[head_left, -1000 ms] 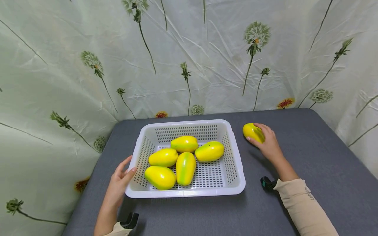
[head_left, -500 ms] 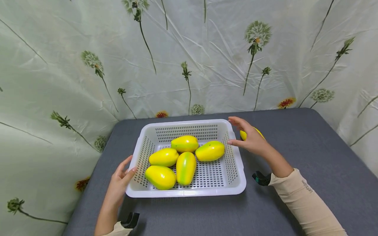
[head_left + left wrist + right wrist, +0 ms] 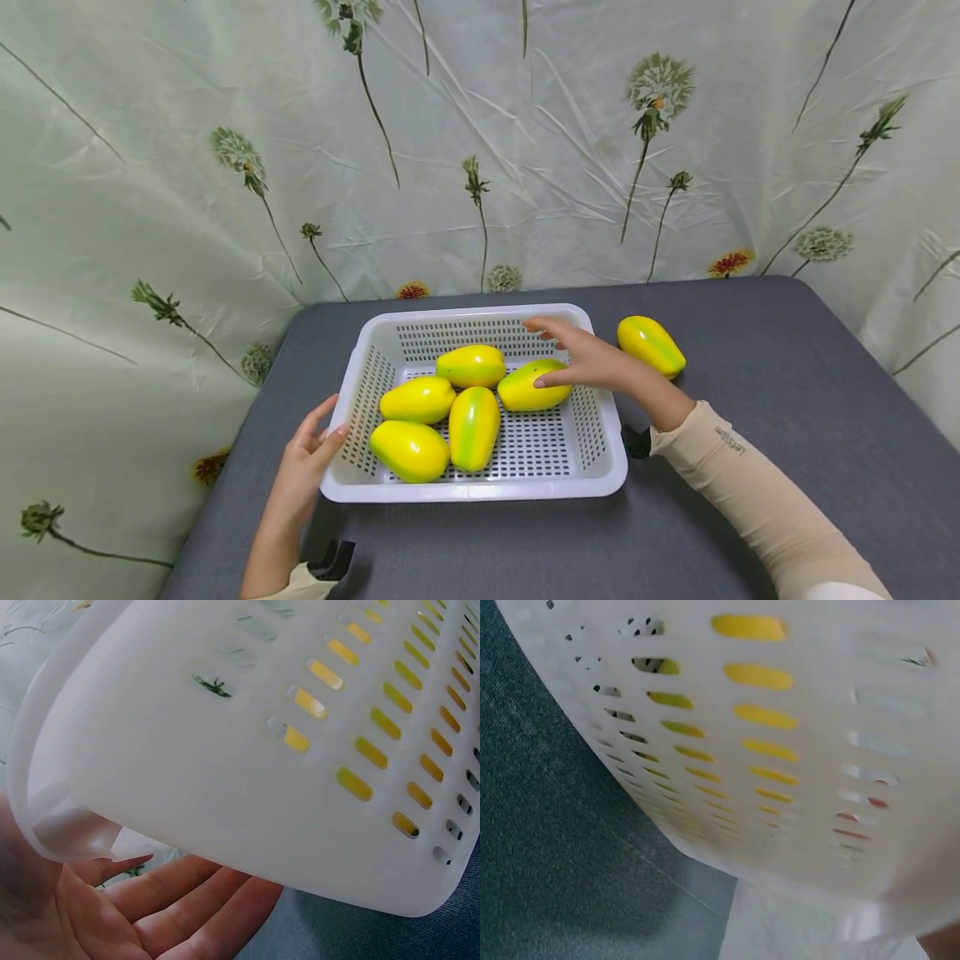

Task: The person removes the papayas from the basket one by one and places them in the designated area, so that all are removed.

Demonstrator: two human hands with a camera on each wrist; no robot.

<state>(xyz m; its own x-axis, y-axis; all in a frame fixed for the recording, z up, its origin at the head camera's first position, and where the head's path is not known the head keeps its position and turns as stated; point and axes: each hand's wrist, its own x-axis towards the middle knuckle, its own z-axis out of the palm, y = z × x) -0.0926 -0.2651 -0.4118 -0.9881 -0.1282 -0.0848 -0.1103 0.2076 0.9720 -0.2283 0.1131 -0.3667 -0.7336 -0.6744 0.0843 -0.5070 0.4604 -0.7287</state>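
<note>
In the head view, a white perforated plastic basket (image 3: 468, 493) holds several yellow papayas, some with green streaks. My left hand (image 3: 298, 467) grips the basket's left rim, its thumb over the edge; the left wrist view shows the fingers (image 3: 199, 907) along the outside of the basket. My right hand (image 3: 592, 358) is over the basket's right side, fingers spread, with the thumb in front of the right-hand papaya (image 3: 528, 390). Whether it touches that papaya, I cannot tell. Another papaya (image 3: 649, 343) lies on the table right of the basket. The right wrist view mostly shows the basket wall (image 3: 810, 847).
A dark grey cloth covers the table (image 3: 480, 550). Behind it hangs a pale curtain (image 3: 555, 167) printed with dandelions and other flowers. Other papayas in the basket include an upright-lying one (image 3: 473, 429) in the middle and one (image 3: 409, 451) at the front left.
My right hand has let go of the papaya on the table and moved left, over the rim and above the basket. The left hand and basket have stayed put.
</note>
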